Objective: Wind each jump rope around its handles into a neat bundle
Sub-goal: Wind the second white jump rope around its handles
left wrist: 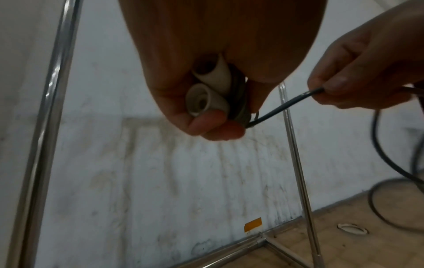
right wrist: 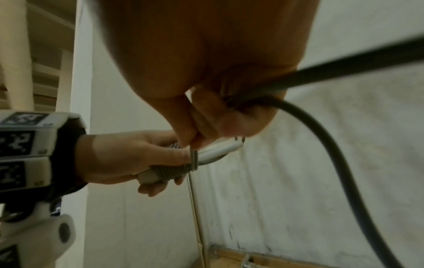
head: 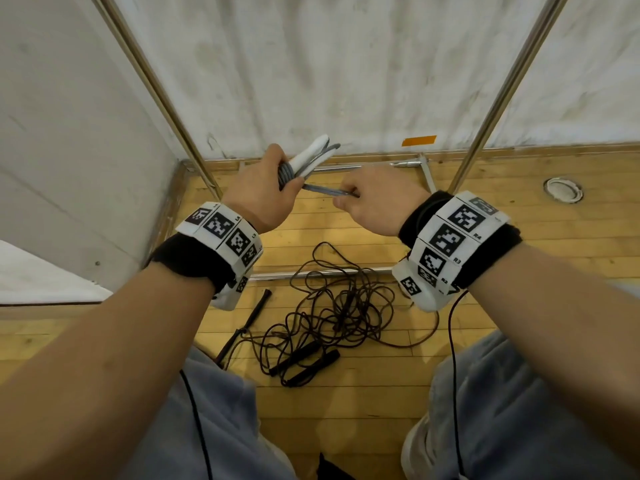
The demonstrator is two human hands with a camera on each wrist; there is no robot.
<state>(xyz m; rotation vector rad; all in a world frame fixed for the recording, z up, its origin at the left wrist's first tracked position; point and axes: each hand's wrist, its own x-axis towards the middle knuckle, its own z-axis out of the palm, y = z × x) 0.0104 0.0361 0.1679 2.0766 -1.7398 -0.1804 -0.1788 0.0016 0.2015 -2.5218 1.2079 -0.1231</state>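
My left hand (head: 266, 192) grips two white handles (head: 310, 154) held side by side, with grey rope coils (head: 286, 174) wound around them. In the left wrist view the handles' round ends (left wrist: 206, 94) show between my fingers. A short stretch of grey rope (head: 327, 191) runs from the coils to my right hand (head: 367, 199), which pinches it between thumb and fingers (left wrist: 339, 90). The rest of that rope (right wrist: 321, 136) hangs down past my right palm. On the floor below lies a tangle of thin dark ropes (head: 343, 306) with black handles (head: 306, 362).
Chrome frame poles (head: 498, 98) rise left and right against a white sheet, with a crossbar (head: 363, 164) on the wooden floor (head: 519, 230). An orange tape strip (head: 419, 141) and a round floor fitting (head: 562, 189) lie to the right. My knees fill the bottom.
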